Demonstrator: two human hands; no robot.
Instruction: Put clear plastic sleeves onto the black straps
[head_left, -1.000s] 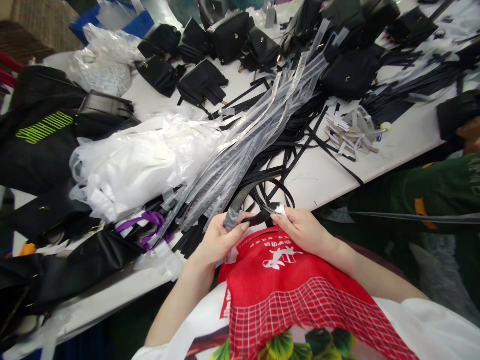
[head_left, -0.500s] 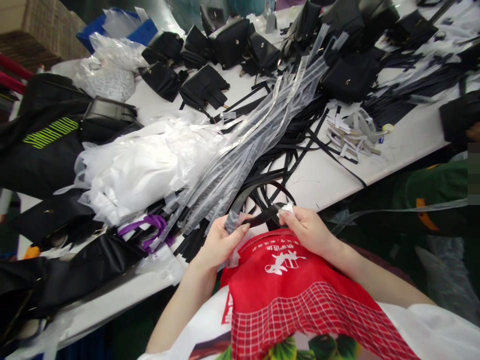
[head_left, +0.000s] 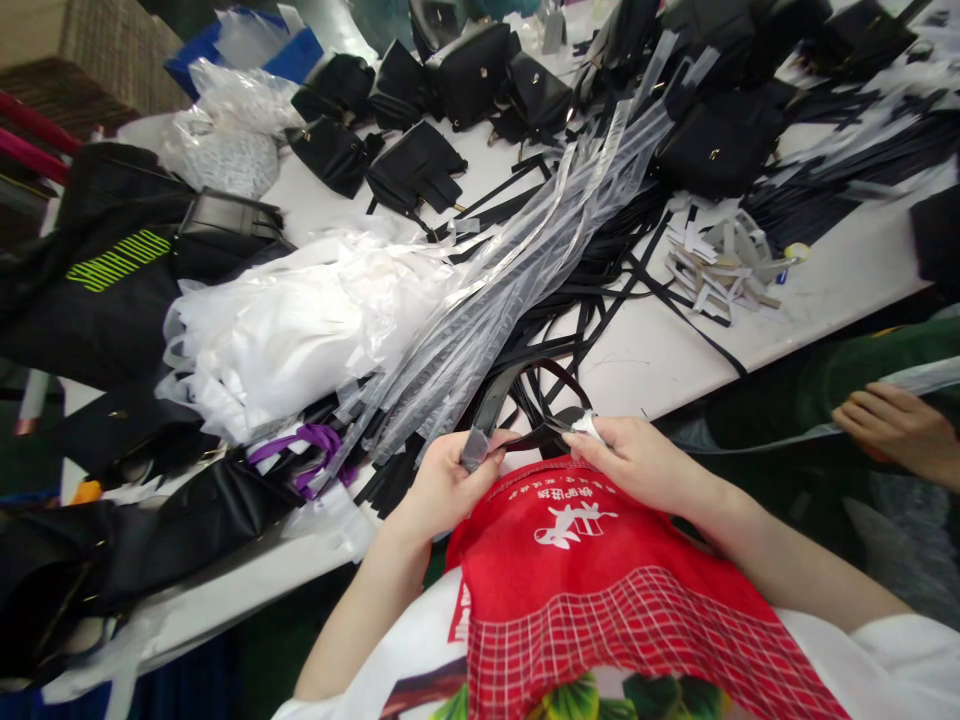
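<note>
A black strap (head_left: 525,385) loops over the near edge of the white table (head_left: 750,320), just above my red apron (head_left: 570,560). My left hand (head_left: 450,480) pinches one end of the strap, which sits in a clear plastic sleeve. My right hand (head_left: 637,460) is closed on the other end, with a bit of white paper at the fingertips. A long bundle of clear plastic sleeves (head_left: 525,260) runs diagonally from my left hand toward the far right. Loose black straps (head_left: 600,290) lie under and beside it.
Black handbags (head_left: 420,170) crowd the far side. A heap of white plastic bags (head_left: 285,320) lies at left, with dark bags (head_left: 112,290) beyond. Paper strips (head_left: 720,265) lie at right. Another person's hand (head_left: 892,425) holds a clear sleeve at the right edge.
Both my hands stay on the strap, shifted slightly right; my left fingers have closed more tightly on the sleeved end. Another person's hand has come into view at the right.
</note>
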